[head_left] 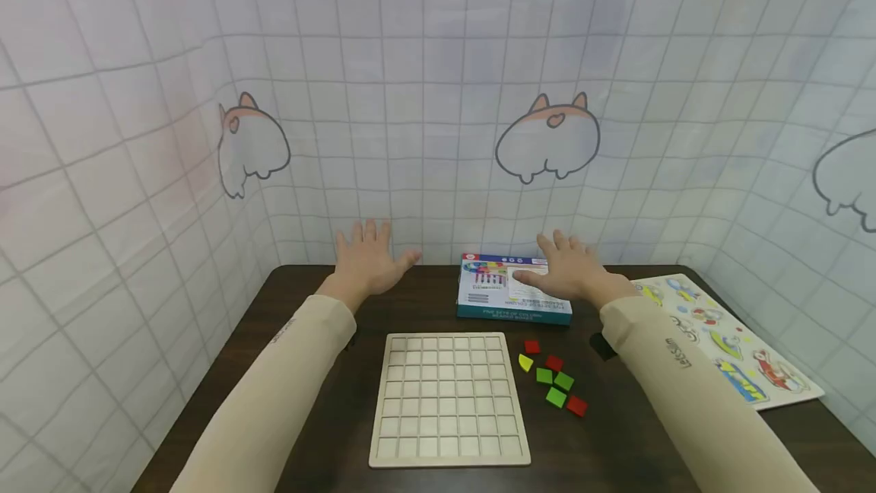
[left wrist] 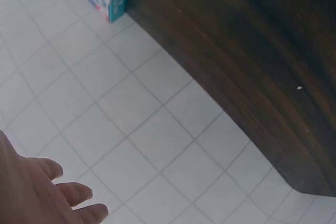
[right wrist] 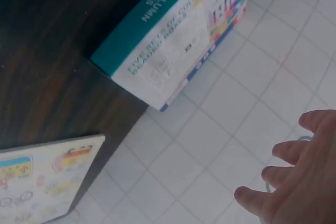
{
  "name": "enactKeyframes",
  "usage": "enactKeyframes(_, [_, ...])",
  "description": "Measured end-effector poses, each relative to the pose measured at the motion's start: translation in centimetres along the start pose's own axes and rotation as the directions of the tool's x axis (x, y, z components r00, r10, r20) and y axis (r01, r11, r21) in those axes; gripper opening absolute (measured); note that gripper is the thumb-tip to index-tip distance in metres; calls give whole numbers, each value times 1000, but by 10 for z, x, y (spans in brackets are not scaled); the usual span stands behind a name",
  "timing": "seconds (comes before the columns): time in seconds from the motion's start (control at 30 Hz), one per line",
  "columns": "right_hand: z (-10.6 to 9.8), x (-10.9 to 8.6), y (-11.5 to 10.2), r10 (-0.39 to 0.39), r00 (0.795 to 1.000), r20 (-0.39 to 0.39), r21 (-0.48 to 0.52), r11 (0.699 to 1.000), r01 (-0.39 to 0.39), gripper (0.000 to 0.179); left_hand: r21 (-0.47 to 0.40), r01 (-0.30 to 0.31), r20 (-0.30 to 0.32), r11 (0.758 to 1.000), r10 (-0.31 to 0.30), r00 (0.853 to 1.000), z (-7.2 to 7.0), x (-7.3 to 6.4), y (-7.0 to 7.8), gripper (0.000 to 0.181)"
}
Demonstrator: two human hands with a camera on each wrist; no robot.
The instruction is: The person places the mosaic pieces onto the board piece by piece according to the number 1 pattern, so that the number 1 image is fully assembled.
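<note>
Both hands are raised over the far side of the dark table, fingers spread, holding nothing. The left hand [head_left: 369, 263] is up behind the wooden grid board [head_left: 448, 400], with its thumb pointing right. In front of the cardboard box [head_left: 515, 310] the right hand [head_left: 569, 271] overlaps the box's right part in the head view. Loose fingers of the left hand [left wrist: 37, 195] show in the left wrist view, against the white cloth. The right wrist view has the right hand [right wrist: 299, 177] apart from the box [right wrist: 168, 40]. Red tiles [head_left: 577, 406], green tiles [head_left: 556, 398] and one yellow piece [head_left: 525, 363] lie beside the board.
A white board with colourful vehicle pictures [head_left: 725, 341] lies at the table's right side, partly behind the right sleeve. White grid-patterned cloth [head_left: 424, 97] hangs around the back and sides of the dark table [head_left: 328, 432]. A small black object [head_left: 602, 346] sits by the right forearm.
</note>
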State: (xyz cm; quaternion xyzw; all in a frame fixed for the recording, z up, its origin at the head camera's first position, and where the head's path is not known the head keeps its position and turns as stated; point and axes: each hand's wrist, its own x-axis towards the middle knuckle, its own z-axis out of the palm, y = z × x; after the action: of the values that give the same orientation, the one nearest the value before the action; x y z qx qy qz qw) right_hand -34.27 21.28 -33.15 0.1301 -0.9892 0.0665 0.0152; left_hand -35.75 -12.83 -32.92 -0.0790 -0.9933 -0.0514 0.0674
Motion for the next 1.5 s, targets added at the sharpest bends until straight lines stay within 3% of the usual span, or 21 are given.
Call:
enactKeyframes(0.33, [38, -12, -9, -66, 998, 22, -28, 997, 66, 97, 13, -27, -4, 1000, 28, 1000, 33, -14, -10, 97])
enactKeyframes(0.6, [59, -26, -15, -107, 994, 17, 37, 994, 106, 92, -77, -17, 54, 997, 22, 998, 61, -30, -14, 96])
enactKeyframes(0.73, [73, -32, -14, -97, 995, 11, 71, 993, 96, 73, -148, -9, 75, 989, 20, 997, 73, -38, -13, 96])
enactKeyframes(0.87, [87, -39, -15, -89, 996, 8, 74, 993, 88, 32, -238, 5, 83, 971, 15, 996, 81, -47, -12, 93])
enactKeyframes(0.97, [94, -45, -16, -105, 994, 18, 85, 991, 103, 17, -284, 5, 73, 959, 16, 997, 87, -54, -13, 88])
enactKeyframes(1.17, [111, -52, -14, -86, 996, 39, 105, 991, 81, 13, -349, -25, 47, 937, 44, 998, 100, -64, -14, 70])
enactKeyframes(1.5, [126, -57, -8, -68, 998, -4, 145, 987, 68, 20, -474, 48, 86, 879, -8, 996, 113, -78, -14, 51])
